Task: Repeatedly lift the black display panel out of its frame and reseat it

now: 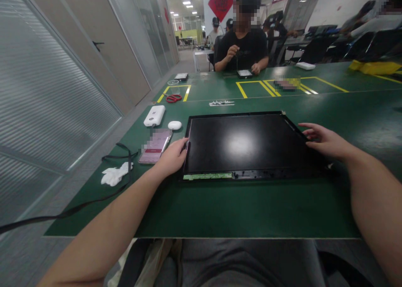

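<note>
A black LCD screen panel (216,142) in a thin dark frame lies flat on the green table, with a green circuit strip (207,176) along its near edge. My left hand (172,157) is closed on the panel's left edge, its fingertips partly hidden by the frame. At the right edge, my right hand (323,140) has its fingers stretched out and apart, the thumb close to the frame. Whether that thumb touches the frame I cannot tell.
Left of the panel lie a phone (155,146), a white power bank (154,115), a white earbud case (174,125), a crumpled tissue (114,174) and a black strap (78,207). Red-handled scissors (173,98) and small white pieces (221,103) lie farther back. Opposite sits a person (241,48).
</note>
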`<state>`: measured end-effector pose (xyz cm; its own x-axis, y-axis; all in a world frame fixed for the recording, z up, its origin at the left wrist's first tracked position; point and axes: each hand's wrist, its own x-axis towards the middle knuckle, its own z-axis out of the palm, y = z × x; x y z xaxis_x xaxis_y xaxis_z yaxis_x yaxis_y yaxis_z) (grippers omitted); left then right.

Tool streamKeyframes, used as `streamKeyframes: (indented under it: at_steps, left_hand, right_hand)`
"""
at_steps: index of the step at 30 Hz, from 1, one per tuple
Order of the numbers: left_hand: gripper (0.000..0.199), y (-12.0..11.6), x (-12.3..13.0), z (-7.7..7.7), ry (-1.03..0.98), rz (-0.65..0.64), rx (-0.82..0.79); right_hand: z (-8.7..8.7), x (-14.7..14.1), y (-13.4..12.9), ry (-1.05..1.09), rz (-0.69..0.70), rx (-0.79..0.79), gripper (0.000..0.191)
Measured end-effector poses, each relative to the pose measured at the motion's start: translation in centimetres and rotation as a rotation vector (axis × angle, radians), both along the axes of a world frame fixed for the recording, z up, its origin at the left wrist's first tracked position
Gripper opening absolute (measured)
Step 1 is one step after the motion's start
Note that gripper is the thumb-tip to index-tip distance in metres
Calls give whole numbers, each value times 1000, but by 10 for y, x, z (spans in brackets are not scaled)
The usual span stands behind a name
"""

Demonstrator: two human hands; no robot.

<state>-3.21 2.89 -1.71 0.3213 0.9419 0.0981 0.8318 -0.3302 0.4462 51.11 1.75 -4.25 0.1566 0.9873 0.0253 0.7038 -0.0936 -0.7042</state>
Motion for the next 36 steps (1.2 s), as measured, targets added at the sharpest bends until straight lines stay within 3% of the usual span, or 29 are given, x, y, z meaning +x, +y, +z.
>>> streamKeyframes:
  at_steps: [8, 13, 21, 28, 36]
  left_hand:
    - [53, 0, -3, -2, -87, 28, -21]
    - [55, -1, -3, -1, -306, 69, -64]
    - [56, -6, 11, 9, -898, 218, -246]
    - [57, -5, 17, 10, -1128, 420, -379]
    - [72, -7, 21, 15, -1261, 487, -473]
  right_hand:
    - [0, -11, 4, 2, -171, 3, 60]
    - [5, -17, 3, 28, -267, -9, 43]
    - [8, -17, 3, -53, -253, -17, 42]
    - [6, -17, 4, -153, -216, -27, 44]
    - [0, -15, 9, -218, -181, -47, 42]
